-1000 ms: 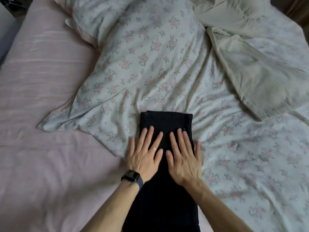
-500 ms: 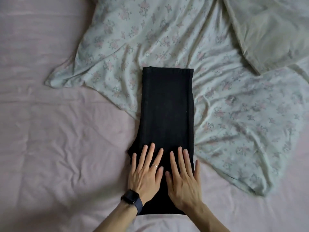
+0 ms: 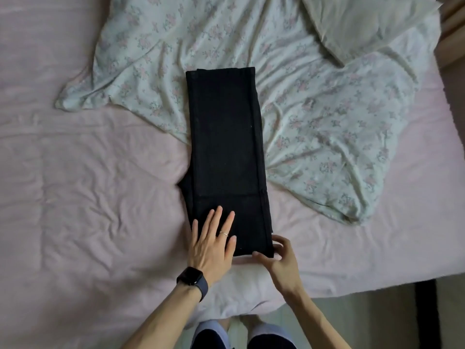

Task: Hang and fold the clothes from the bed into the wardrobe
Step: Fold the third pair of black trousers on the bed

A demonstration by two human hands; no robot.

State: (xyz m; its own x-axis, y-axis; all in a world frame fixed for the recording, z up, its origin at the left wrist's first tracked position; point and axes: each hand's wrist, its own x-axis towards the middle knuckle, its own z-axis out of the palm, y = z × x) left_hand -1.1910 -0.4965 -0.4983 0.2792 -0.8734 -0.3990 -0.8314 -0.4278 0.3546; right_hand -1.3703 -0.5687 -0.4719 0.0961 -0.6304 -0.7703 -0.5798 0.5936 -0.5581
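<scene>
Head camera looks down for me at a big bed [image 3: 75, 197] with a pink sheet, and it fills most of the view. A flowery cover [image 3: 314, 117] lies crumpled across the far half of the bed and runs down toward the right side. A pale pillow [image 3: 364, 23] sits on the cover in the far right corner. A strip of floor [image 3: 364, 323] shows past the near right edge of the bed.

The black trousers [image 3: 224, 137] lie in the middle of the bed. They are folded into a long, neat strip that points away from the person. The far end rests on the flowery cover and the near end rests on the pink sheet, close to the bed's edge.

The left hand [image 3: 214, 243] lies flat on the near left part of the trousers. Its fingers [image 3: 217, 217] are straight and a little apart, pressing down on the cloth. The right hand [image 3: 279, 258] is at the near right corner of the trousers. Its thumb and fingers are curled in and pinch that corner.

I can see the person's knees [image 3: 211, 336] at the bottom, just by the bed. A dark watch [image 3: 192, 278] is on the left wrist. A thin ring [image 3: 223, 233] is on one finger of the left hand.
</scene>
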